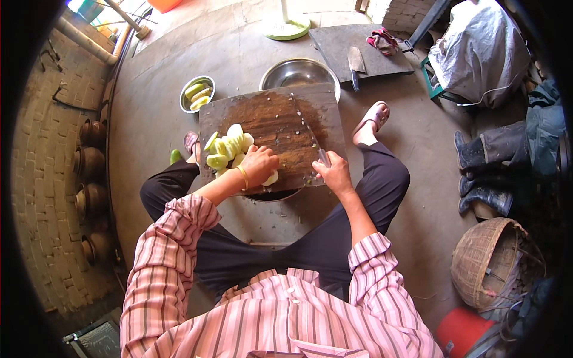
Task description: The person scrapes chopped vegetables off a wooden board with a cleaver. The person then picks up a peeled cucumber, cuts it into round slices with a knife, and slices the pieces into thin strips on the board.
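A dark, wet wooden cutting board lies in front of me between my knees. Pale green vegetable slices, like cucumber or gourd, are heaped on its left side. My left hand bends its fingers over the slices at the heap's right edge; what lies under the palm is partly hidden. Around the knife, my right hand is closed at the board's right edge. The thin blade points away from me across the board, apart from the heap, with small pale bits along it.
Beyond the board stand a metal basin and a small bowl of green pieces. A cleaver and a red cloth rest on a grey slab. To the right are boots and a wicker basket.
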### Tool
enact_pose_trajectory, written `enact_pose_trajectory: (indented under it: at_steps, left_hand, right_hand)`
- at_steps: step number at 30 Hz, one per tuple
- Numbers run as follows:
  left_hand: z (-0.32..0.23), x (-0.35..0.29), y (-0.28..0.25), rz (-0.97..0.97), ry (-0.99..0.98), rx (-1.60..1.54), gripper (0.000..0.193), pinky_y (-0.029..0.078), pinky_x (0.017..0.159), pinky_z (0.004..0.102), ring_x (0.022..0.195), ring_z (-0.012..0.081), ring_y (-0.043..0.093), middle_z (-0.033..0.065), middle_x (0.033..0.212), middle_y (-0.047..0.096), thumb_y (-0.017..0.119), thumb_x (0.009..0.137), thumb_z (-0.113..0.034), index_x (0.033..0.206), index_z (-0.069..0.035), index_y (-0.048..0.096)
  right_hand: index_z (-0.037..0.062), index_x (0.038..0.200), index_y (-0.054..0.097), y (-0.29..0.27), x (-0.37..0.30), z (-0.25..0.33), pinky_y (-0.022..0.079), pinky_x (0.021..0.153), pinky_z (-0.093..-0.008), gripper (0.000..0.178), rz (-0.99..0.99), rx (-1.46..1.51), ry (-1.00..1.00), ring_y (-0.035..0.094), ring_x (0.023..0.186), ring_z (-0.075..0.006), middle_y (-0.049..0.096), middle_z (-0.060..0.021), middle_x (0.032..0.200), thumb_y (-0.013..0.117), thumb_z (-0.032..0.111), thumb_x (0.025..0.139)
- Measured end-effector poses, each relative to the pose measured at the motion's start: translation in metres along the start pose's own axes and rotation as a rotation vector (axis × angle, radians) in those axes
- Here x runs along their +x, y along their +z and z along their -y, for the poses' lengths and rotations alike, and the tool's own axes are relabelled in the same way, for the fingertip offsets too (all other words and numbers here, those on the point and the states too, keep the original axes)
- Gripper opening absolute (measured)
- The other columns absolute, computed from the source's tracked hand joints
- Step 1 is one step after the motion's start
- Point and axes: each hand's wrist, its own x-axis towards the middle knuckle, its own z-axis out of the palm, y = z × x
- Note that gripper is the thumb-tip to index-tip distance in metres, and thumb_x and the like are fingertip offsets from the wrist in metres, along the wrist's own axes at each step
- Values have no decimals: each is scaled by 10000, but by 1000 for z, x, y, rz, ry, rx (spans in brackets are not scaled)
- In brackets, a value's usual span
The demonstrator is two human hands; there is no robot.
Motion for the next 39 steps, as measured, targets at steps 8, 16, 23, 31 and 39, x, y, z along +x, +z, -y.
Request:
enact_pose_trajectory:
  at_steps: [8,16,23,31,39]
  left_hand:
    - [32,63,7,-429,-465,-874,130,488,608,284,653,133,605,64,697,650,694,721,-114,822,-38,664]
    - [14,70,16,-415,-555,-220,319,422,882,419,1094,318,490,114,1081,564,620,707,-68,1024,-101,625]
    - [6,60,25,-446,24,-40,350,409,908,393,1105,309,480,129,1140,533,565,717,-36,1065,-32,594]
    - [9,61,29,-443,55,-45,377,404,907,377,1124,291,463,108,1165,527,575,672,-37,1047,-50,607]
    - [8,60,30,-456,38,-46,386,401,923,380,1129,289,460,108,1182,528,577,666,-34,1050,-48,609]
  right_hand:
    - [18,820,549,-8,1,13,476,454,-259,196,60,331,193,608,503,-132,609,-52,691,654,183,829]
    - [27,877,538,-8,2,5,485,463,-311,195,91,216,265,608,541,-168,603,-78,661,626,200,864]
    - [8,905,533,3,-20,36,473,619,-484,314,-54,-233,-58,607,725,-444,631,-231,765,605,313,887]
    - [45,963,506,22,-46,44,492,618,-488,248,-98,-400,-193,627,723,-411,644,-213,778,487,291,950]
    - [65,909,504,38,-22,46,498,591,-501,245,-122,-483,-160,631,676,-413,637,-216,701,457,301,958]
